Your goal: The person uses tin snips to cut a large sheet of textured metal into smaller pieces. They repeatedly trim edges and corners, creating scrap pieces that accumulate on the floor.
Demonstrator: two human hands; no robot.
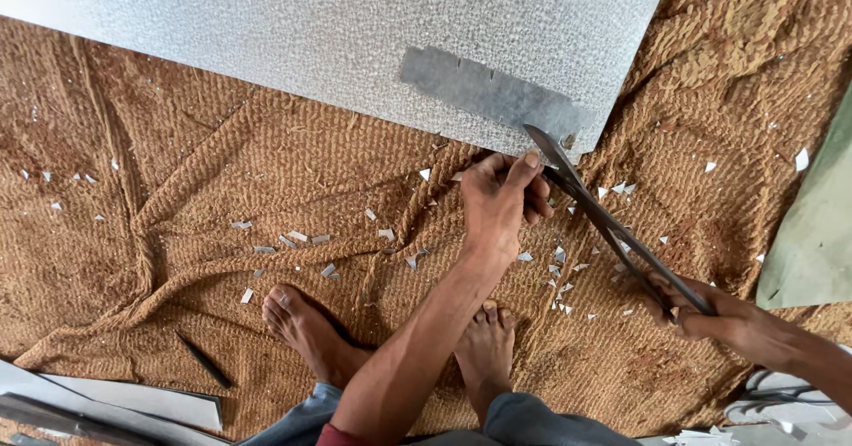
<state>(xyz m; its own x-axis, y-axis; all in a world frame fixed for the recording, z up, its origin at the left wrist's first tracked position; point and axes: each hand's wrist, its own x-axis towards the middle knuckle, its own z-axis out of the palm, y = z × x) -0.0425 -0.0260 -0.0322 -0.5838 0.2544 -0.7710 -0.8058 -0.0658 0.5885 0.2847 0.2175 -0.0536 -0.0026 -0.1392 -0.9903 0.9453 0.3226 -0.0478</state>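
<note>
Galvanised and speckled grey, the metal sheet [337,29] lies flat on the brown coir mat [177,189], filling the top of the view, with its near right corner at about one o'clock from the person's feet. A darker strip of metal [488,91] rests on it near that corner, its long axis running from ten o'clock down to four o'clock, toward the blades.

The tin snips [612,224] meet the sheet's corner tip-first. Their long axis slants from eleven o'clock at the blades to five o'clock at the handles, so the cut heads up and left into the sheet.

The left hand [497,202] is the nearer one, just at six o'clock of the corner, fingers curled together and pinching at the sheet's edge beside the blades. The right hand [701,313] sits well out at four o'clock, fingers clamped round the snips' handles.

Small pale metal offcuts [559,295] litter the mat between the hands and off to nine o'clock. Both bare feet [306,326] are planted at six o'clock. A dark thin tool [206,362] lies by the left foot.
</note>
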